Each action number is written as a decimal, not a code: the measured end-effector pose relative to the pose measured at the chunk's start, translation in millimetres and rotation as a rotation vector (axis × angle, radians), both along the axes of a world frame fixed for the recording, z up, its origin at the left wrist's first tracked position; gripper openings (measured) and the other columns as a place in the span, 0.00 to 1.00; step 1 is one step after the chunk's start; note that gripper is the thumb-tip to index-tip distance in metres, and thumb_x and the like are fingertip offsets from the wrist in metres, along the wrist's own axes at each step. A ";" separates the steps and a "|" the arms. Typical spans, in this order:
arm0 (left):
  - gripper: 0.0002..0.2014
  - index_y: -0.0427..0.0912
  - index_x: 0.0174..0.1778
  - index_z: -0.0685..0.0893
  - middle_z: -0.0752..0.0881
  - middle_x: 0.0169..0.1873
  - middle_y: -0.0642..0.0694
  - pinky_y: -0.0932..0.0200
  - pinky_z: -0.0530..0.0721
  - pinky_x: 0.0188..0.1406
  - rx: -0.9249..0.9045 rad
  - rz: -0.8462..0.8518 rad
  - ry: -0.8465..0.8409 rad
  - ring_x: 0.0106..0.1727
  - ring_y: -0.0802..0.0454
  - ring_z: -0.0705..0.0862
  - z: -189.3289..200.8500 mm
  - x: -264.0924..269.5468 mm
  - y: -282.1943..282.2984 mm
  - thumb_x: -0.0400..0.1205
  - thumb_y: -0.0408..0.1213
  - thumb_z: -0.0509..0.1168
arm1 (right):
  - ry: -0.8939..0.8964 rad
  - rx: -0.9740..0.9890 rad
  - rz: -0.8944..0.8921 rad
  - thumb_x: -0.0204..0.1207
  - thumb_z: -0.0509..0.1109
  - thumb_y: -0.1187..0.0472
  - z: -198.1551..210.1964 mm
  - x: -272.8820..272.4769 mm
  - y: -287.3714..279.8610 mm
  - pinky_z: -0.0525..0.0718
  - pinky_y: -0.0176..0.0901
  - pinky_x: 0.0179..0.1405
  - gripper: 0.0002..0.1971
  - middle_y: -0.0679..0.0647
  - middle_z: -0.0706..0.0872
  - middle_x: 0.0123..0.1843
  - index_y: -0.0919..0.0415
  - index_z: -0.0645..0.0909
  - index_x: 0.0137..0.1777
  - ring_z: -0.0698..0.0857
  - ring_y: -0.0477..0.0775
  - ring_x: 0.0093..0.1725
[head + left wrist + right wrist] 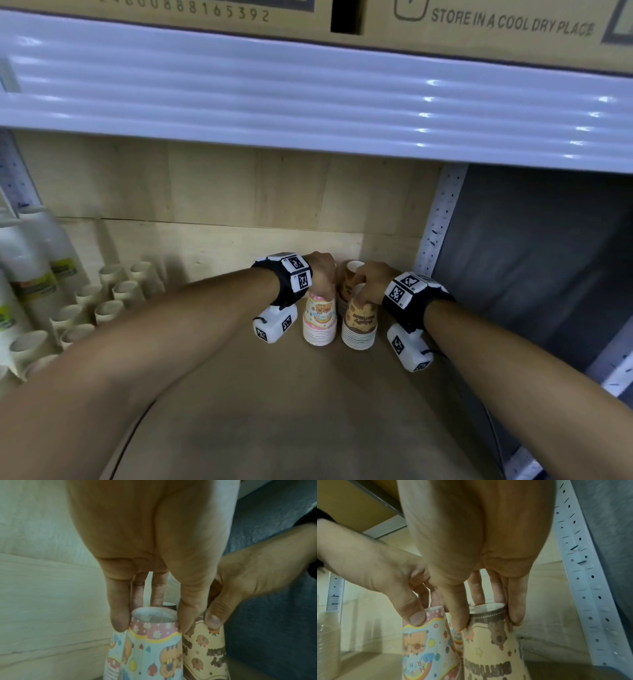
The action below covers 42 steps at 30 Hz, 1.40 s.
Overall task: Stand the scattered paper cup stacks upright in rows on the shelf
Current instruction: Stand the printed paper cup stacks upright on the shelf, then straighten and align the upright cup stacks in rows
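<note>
Pink cup stack [319,322] under gripping left hand [322,274]; brown stack [359,323] under gripping right hand [375,282].

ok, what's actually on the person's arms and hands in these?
Bare forearms, no sleeves or gloves. Each wrist carries a black strap topped with white blocks bearing black square fiducial markers. A white camera housing with more markers hangs under each wrist; a thin dark cable loops off the right one.

Under your left hand [323,274] you have a pastel paper cup stack [319,320], its pink band dotted with white flowers above light blue printed with orange cats and balloons. Under your right hand [373,284] the cream paper cup stack [359,323] carries a brown rim band, brown bears and dark lettering.
</note>
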<state>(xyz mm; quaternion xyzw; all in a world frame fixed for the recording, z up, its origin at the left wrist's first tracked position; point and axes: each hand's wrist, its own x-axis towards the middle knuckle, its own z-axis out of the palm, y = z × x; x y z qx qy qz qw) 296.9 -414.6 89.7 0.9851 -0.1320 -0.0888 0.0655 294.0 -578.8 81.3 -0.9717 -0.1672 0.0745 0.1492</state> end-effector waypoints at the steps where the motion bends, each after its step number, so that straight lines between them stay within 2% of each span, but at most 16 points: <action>1: 0.08 0.46 0.48 0.80 0.82 0.42 0.50 0.70 0.75 0.26 0.001 -0.001 -0.004 0.43 0.56 0.81 -0.4 1.0 -1.4 0.79 0.37 0.73 | 0.002 0.011 0.001 0.71 0.76 0.62 1.2 -0.2 -0.5 0.74 0.36 0.49 0.24 0.56 0.81 0.69 0.60 0.80 0.68 0.81 0.54 0.62; 3: 0.09 0.43 0.51 0.82 0.82 0.47 0.46 0.66 0.75 0.28 0.045 0.002 -0.016 0.46 0.53 0.80 -0.2 1.1 -3.5 0.78 0.38 0.72 | -0.012 0.019 -0.004 0.71 0.76 0.65 2.5 -1.0 -0.6 0.76 0.38 0.47 0.21 0.59 0.83 0.65 0.63 0.82 0.65 0.82 0.55 0.59; 5: 0.19 0.34 0.61 0.84 0.86 0.55 0.42 0.60 0.78 0.37 0.040 0.005 0.002 0.49 0.50 0.82 0.6 2.0 -4.6 0.77 0.41 0.73 | -0.014 0.029 -0.010 0.71 0.76 0.66 1.8 -1.8 0.5 0.78 0.38 0.48 0.20 0.60 0.83 0.65 0.65 0.82 0.64 0.83 0.58 0.61; 7: 0.23 0.34 0.65 0.84 0.87 0.58 0.40 0.57 0.81 0.40 0.004 0.010 0.017 0.51 0.47 0.85 2.3 1.5 -4.1 0.77 0.43 0.73 | -0.029 0.031 -0.023 0.72 0.75 0.66 0.3 -1.6 1.6 0.77 0.38 0.49 0.20 0.60 0.83 0.66 0.65 0.82 0.64 0.82 0.59 0.63; 12: 0.23 0.36 0.62 0.86 0.88 0.56 0.40 0.56 0.85 0.43 -0.056 0.015 0.018 0.53 0.44 0.87 -2.2 2.3 -4.4 0.75 0.45 0.74 | -0.059 0.026 -0.029 0.74 0.74 0.66 -2.8 0.1 2.6 0.77 0.38 0.49 0.17 0.60 0.84 0.64 0.66 0.83 0.62 0.83 0.59 0.62; 16: 0.19 0.35 0.58 0.88 0.88 0.53 0.39 0.57 0.81 0.38 -0.095 0.022 0.035 0.48 0.46 0.86 -4.6 -0.2 -6.8 0.75 0.43 0.74 | -0.094 0.008 -0.058 0.76 0.73 0.63 -5.8 0.1 3.3 0.79 0.41 0.52 0.15 0.60 0.85 0.63 0.67 0.85 0.61 0.84 0.58 0.61; 19: 0.19 0.33 0.58 0.87 0.88 0.53 0.38 0.59 0.79 0.36 -0.092 0.027 0.032 0.45 0.48 0.83 -5.1 -0.3 -8.0 0.76 0.42 0.73 | -0.050 0.024 -0.064 0.75 0.73 0.62 -4.2 0.5 1.8 0.78 0.40 0.48 0.15 0.59 0.85 0.63 0.65 0.85 0.61 0.84 0.58 0.61; 23: 0.19 0.34 0.59 0.87 0.88 0.55 0.38 0.57 0.81 0.40 -0.087 0.003 0.033 0.51 0.44 0.86 -5.0 -1.7 -6.0 0.77 0.43 0.72 | -0.018 0.039 -0.089 0.74 0.74 0.60 -2.3 1.3 -0.6 0.78 0.40 0.47 0.16 0.58 0.84 0.62 0.64 0.85 0.61 0.84 0.57 0.59; 27: 0.20 0.34 0.63 0.85 0.86 0.54 0.40 0.59 0.79 0.38 -0.109 -0.008 0.009 0.48 0.47 0.83 -0.2 -6.1 0.4 0.80 0.43 0.70 | -0.053 0.093 -0.088 0.72 0.74 0.61 1.4 1.3 3.2 0.82 0.42 0.44 0.11 0.58 0.86 0.54 0.66 0.85 0.51 0.86 0.57 0.53; 29: 0.20 0.35 0.64 0.85 0.86 0.58 0.39 0.57 0.81 0.45 -0.134 0.005 -0.017 0.49 0.48 0.81 6.0 -10.8 4.5 0.81 0.43 0.69 | -0.122 0.096 -0.117 0.71 0.75 0.59 7.1 0.9 8.1 0.80 0.42 0.45 0.08 0.57 0.85 0.52 0.63 0.85 0.45 0.86 0.57 0.54; 30: 0.20 0.35 0.64 0.85 0.86 0.60 0.39 0.56 0.81 0.48 -0.147 0.009 -0.019 0.50 0.48 0.81 9.5 -13.0 7.3 0.81 0.44 0.69 | -0.148 0.093 -0.126 0.70 0.76 0.57 10.6 1.2 11.2 0.80 0.42 0.46 0.09 0.56 0.84 0.51 0.63 0.85 0.45 0.85 0.57 0.54; 33: 0.20 0.37 0.67 0.84 0.84 0.64 0.40 0.56 0.78 0.53 -0.138 0.018 -0.034 0.55 0.46 0.80 21.5 -21.8 18.7 0.83 0.45 0.68 | -0.181 0.082 -0.108 0.71 0.77 0.55 23.8 -3.8 24.9 0.80 0.44 0.51 0.15 0.55 0.81 0.52 0.63 0.85 0.53 0.82 0.56 0.55; 36: 0.19 0.41 0.69 0.83 0.83 0.65 0.43 0.58 0.78 0.53 -0.141 0.049 -0.041 0.62 0.44 0.81 34.4 -29.6 37.0 0.84 0.44 0.67 | -0.196 0.116 -0.112 0.70 0.77 0.53 30.6 -7.2 43.7 0.83 0.46 0.55 0.21 0.57 0.81 0.62 0.59 0.83 0.62 0.83 0.57 0.58; 38: 0.19 0.41 0.68 0.83 0.83 0.65 0.44 0.56 0.79 0.55 -0.117 0.069 -0.031 0.63 0.45 0.82 42.2 -36.0 53.3 0.84 0.46 0.67 | -0.194 0.118 -0.101 0.70 0.76 0.53 31.9 -9.9 60.1 0.82 0.44 0.55 0.23 0.56 0.80 0.65 0.57 0.81 0.64 0.83 0.57 0.60; 42: 0.18 0.43 0.64 0.85 0.84 0.62 0.47 0.56 0.80 0.54 -0.096 0.125 -0.009 0.61 0.46 0.82 56.8 -49.9 96.5 0.81 0.48 0.70 | -0.192 0.094 -0.033 0.70 0.76 0.50 36.9 -17.3 97.5 0.74 0.39 0.50 0.23 0.53 0.80 0.66 0.54 0.81 0.65 0.80 0.54 0.62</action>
